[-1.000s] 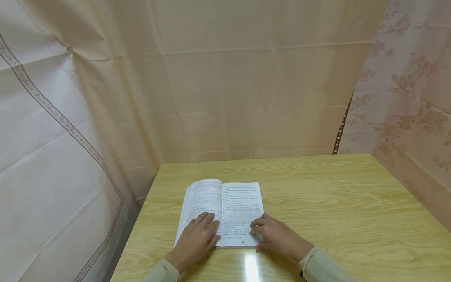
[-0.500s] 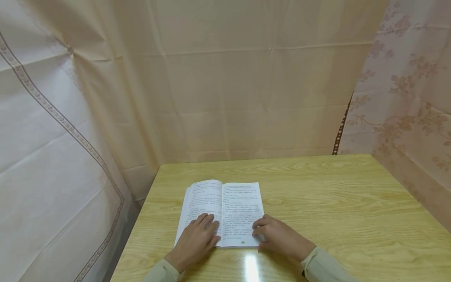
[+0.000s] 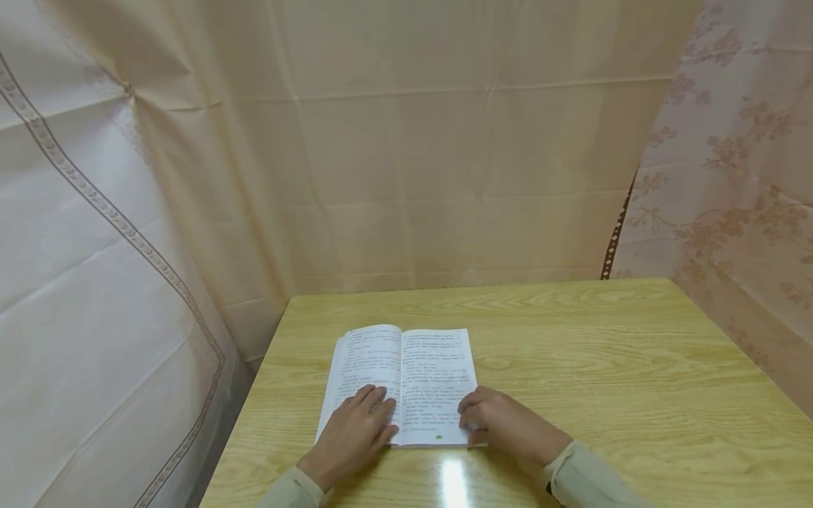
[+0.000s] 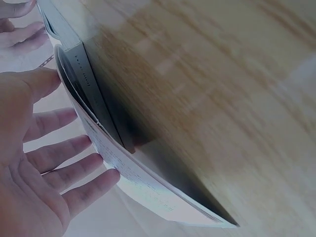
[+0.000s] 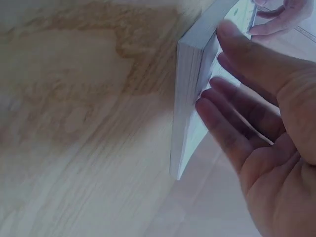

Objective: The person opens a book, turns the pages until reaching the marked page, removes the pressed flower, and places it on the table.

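Observation:
An open book (image 3: pixel 437 374) with printed white pages lies on the wooden table, its right-hand side the thicker stack in the right wrist view. Across the lower left page rests my left hand (image 3: pixel 352 430), fingers extended and spread, thumb near the spine's lower end. The left wrist view has the left leaves (image 4: pixel 143 187) curving up off the table beneath those fingertips. At the lower right corner is my right hand (image 3: pixel 508 423). Its slightly bent fingers (image 5: pixel 227 128) touch the right page close to the outer edge, with the thumb (image 5: pixel 247 47) apart from them near the bottom edge.
The light wood-grain table (image 3: pixel 603 367) extends to the right of the book and behind it. Beige cloth (image 3: pixel 444 176) hangs along the back, with a whitish cloth (image 3: pixel 95 282) at the left and a floral one (image 3: pixel 730 176) at the right.
My right hand has slid slightly rightward, toward the right page's outer edge. The left hand and the book stay in place.

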Demonstrator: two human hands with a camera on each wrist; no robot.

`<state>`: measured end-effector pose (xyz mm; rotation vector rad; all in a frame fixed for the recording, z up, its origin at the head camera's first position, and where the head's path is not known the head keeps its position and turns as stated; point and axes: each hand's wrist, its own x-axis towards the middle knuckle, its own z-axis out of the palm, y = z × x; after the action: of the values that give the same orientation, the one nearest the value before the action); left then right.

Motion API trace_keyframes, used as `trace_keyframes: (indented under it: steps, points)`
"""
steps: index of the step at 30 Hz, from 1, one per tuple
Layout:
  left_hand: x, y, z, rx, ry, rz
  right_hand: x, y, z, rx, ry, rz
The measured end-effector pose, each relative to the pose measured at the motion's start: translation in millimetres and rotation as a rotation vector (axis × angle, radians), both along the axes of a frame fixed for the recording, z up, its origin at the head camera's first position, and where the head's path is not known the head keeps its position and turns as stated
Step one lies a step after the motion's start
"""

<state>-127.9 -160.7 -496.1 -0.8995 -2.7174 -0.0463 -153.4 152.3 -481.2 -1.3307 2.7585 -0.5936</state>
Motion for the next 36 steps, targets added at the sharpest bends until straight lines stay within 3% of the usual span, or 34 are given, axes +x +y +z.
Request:
trace_keyframes:
  steps: [5, 9, 21, 25, 30, 36]
  points:
    - [0.2, -0.2, 0.6, 0.000, -0.012, -0.001, 0.4, -0.6, -0.7, 0.065, 0.053, -0.048]
    - [-0.5, -0.2, 0.9, -0.002, -0.021, -0.004, 0.3, 1.7, -0.9, 0.079, 0.076, -0.038]
    - [-0.9, -1.2, 0.3, -0.001, -0.036, 0.000, 2.7, 1.7, 1.1, 0.120, 0.158, 0.024]
    - [-1.6, -1.2, 0.2, -0.003, -0.036, 0.002, 3.2, 2.3, 2.4, 0.125, 0.210, 0.090]
    - [-0.9, -1.3, 0.9, -0.003, -0.043, 0.005, 2.6, 3.4, 2.9, 0.060, 0.222, 0.169]
    - [0.2, -0.9, 2.3, -0.002, -0.056, 0.009, 3.1, 1.3, 3.2, 0.044, 0.345, 0.175]
